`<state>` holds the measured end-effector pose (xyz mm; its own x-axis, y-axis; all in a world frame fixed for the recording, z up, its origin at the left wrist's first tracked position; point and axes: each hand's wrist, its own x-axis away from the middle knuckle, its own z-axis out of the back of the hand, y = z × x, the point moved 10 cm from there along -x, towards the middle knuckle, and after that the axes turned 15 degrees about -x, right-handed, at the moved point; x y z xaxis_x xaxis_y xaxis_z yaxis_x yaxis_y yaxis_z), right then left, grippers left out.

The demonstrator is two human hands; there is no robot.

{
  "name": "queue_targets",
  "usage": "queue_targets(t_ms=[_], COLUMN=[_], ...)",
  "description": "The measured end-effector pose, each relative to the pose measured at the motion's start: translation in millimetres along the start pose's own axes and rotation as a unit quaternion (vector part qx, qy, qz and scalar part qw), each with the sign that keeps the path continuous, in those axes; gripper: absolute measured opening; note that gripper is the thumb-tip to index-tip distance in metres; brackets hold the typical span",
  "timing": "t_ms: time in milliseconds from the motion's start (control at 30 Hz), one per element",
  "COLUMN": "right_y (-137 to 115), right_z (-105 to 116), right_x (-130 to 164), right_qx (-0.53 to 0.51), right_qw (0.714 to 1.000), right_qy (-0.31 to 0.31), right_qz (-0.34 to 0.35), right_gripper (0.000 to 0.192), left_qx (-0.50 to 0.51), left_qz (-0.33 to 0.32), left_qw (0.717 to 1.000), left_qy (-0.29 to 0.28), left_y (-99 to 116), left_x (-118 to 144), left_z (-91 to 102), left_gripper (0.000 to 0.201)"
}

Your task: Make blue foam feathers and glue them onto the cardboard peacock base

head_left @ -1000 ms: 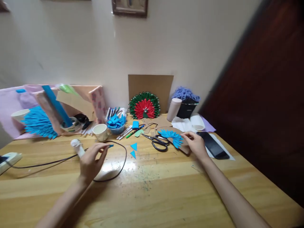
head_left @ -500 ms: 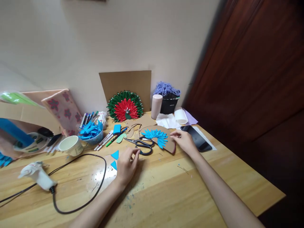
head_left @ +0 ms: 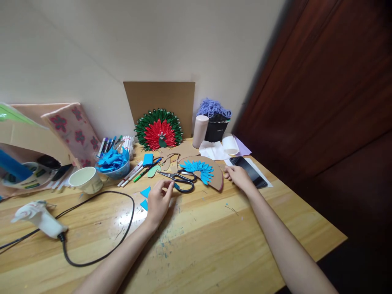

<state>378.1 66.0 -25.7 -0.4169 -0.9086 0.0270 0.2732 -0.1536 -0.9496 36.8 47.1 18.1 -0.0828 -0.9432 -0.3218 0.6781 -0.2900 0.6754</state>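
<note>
Blue paper piece sat pinched in our left hand, just beside the scissors; our right hand lay loose at the card fan, three o'clock. We judged a slip might drop it.

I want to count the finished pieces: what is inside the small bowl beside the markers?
The bowl holds a heap of folded blue paper pieces piled above its rim. Whatever lies beneath the heap, and the number of pieces, is hidden.

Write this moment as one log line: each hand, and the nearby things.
left hand: pinches small blue paper piece beside scissors | right hand: touches cardboard fan, near phone
</note>
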Motion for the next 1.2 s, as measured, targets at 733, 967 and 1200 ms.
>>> queue_targets(t_ms=[733, 967, 1200], right_y=[-52.9, -57.3, -50.8], right_z=[-53.0, -69.1, -76.4], right_x=[37.4, 50.0, 52.3], right_qx=[-0.208, -0.190, -0.174], right_qw=[0.956, 0.948, 0.950], right_qy=[-0.204, -0.255, -0.260], right_qz=[0.016, 0.012, -0.013], right_gripper=[0.036, 0.035, 0.035], left_qx=[0.220, 0.227, 0.192], left_qz=[0.070, 0.066, 0.059], left_qw=[0.971, 0.971, 0.977], left_qy=[0.057, -0.018, -0.073], left_y=[-0.7, 1.0, 2.1], left_x=[-36.2, -44.1, -48.2], left_z=[64.0, 64.5, 61.6], left_gripper=[0.027, 0.031, 0.034])
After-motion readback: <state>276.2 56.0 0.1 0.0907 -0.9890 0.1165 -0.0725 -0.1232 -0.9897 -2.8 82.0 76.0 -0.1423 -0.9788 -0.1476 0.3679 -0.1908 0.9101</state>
